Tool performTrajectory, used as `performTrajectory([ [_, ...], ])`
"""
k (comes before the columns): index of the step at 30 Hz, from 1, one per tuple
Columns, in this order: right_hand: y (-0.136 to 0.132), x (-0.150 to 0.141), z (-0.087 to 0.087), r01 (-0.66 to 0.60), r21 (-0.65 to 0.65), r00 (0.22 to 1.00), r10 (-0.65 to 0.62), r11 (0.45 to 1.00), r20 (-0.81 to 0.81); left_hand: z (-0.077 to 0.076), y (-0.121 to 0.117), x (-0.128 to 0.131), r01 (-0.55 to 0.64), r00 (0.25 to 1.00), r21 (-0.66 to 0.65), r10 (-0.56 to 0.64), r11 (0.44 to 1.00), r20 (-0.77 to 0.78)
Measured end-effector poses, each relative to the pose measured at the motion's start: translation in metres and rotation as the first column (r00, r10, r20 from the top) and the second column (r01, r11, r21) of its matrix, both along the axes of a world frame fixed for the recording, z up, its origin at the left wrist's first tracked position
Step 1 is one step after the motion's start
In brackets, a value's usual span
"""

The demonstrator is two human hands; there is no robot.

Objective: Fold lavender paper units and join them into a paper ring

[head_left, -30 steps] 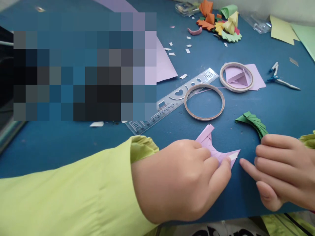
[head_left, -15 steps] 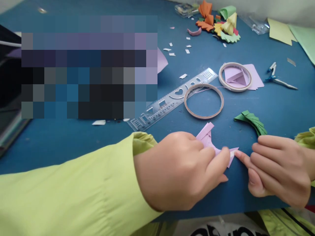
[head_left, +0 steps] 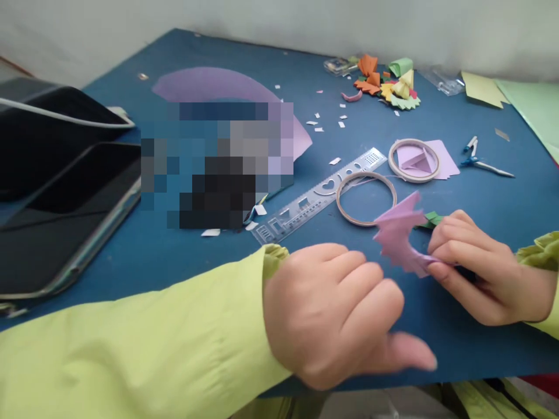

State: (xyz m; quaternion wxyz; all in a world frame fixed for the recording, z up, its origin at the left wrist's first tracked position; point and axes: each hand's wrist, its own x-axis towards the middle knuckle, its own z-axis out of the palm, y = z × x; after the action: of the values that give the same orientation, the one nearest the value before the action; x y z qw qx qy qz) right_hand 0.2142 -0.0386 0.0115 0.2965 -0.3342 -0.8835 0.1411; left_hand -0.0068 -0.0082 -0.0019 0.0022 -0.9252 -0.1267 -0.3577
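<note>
Head: one purple fold (head_left: 398, 235) in right hand (head_left: 484, 270), two rings (head_left: 339, 201).

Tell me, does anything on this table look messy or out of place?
Yes, a little: white scraps lie scattered over the blue table, like litter from cutting. One tape roll overlaps the ruler instead of lying clear of it. I see nothing spilled.
</note>
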Motion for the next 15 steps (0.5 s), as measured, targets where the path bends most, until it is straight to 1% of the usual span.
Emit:
performTrajectory([
  [1,-0.001,0.001,0.002,0.029,-0.015,0.998,-0.030,0.999,-0.064,0.000,-0.002,0.000,0.011,1.000,-0.136,-0.011,0.991,-0.004],
  [2,-0.003,0.001,0.003,0.056,-0.022,0.992,-0.058,0.998,-0.115,0.001,-0.003,0.001,0.019,0.999,-0.301,-0.029,0.953,-0.031],
  [3,-0.004,0.001,0.005,0.079,-0.021,0.985,-0.081,0.997,-0.154,0.003,-0.003,0.002,0.024,0.996,-0.479,-0.063,0.877,-0.065],
  [4,-0.005,0.002,0.006,0.090,-0.010,0.980,-0.091,0.996,-0.180,0.006,-0.002,0.004,0.033,0.992,-0.656,-0.102,0.754,-0.068],
  [5,-0.005,0.002,0.006,0.088,0.004,0.978,-0.086,0.996,-0.192,0.008,-0.001,0.007,0.048,0.991,-0.798,-0.128,0.600,-0.036],
  [6,-0.005,0.002,0.007,0.073,0.012,0.979,-0.070,0.997,-0.193,0.011,0.001,0.011,0.071,0.992,-0.895,-0.129,0.441,0.015],
  [7,-0.004,0.003,0.006,0.044,0.011,0.981,-0.042,0.999,-0.188,0.013,0.003,0.015,0.117,0.989,-0.940,-0.119,0.322,0.082],
  [8,-0.002,0.003,0.006,0.011,-0.005,0.984,-0.012,1.000,-0.176,0.014,0.004,0.018,0.158,0.985,-0.957,-0.100,0.242,0.137],
  [9,0.000,0.004,0.005,-0.016,-0.030,0.986,0.010,0.999,-0.167,0.014,0.006,0.022,0.189,0.980,-0.962,-0.094,0.199,0.173],
  [10,0.002,0.004,0.004,-0.025,-0.061,0.986,0.014,0.998,-0.168,0.014,0.007,0.025,0.203,0.977,-0.962,-0.098,0.184,0.188],
  [12,0.005,0.005,0.001,-0.007,-0.124,0.980,-0.018,0.992,-0.200,0.013,0.007,0.030,0.204,0.976,-0.966,-0.107,0.159,0.188],
  [15,0.007,0.005,-0.004,0.067,-0.153,0.973,-0.099,0.986,-0.211,0.011,0.008,0.032,0.187,0.979,-0.976,-0.108,0.116,0.175],
])
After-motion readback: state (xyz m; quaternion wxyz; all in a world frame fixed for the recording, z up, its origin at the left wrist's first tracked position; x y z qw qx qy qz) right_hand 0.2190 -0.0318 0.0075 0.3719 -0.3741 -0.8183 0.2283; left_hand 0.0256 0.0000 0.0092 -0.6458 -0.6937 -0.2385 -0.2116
